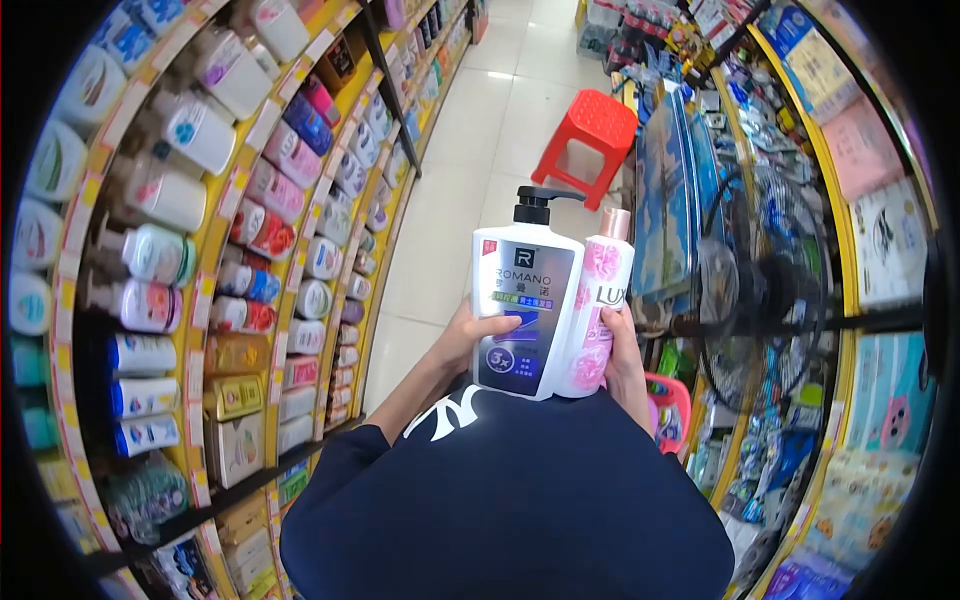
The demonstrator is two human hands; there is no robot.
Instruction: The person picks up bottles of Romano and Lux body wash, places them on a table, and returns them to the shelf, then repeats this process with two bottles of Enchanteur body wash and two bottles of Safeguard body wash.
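Upright in front of my chest is a large white pump bottle (508, 345) with a dark ROMANO label and a black pump top. My left hand (487, 330) grips it from the left, thumb across the label and the other fingers hidden behind. Beside it, touching its right side, stands a slimmer white and pink LUX bottle (598, 345) with a rose-gold cap. My right hand (622, 340) is closed around that one from the right, its thumb at the front below the lettering.
Shelves on the left carry rows of pump bottles (168, 195) and boxes (238, 398). A red plastic stool (590, 135) stands on the tiled floor (475, 130) ahead. To the right are a black fan (750, 290) and more shelves with packaged goods (885, 395).
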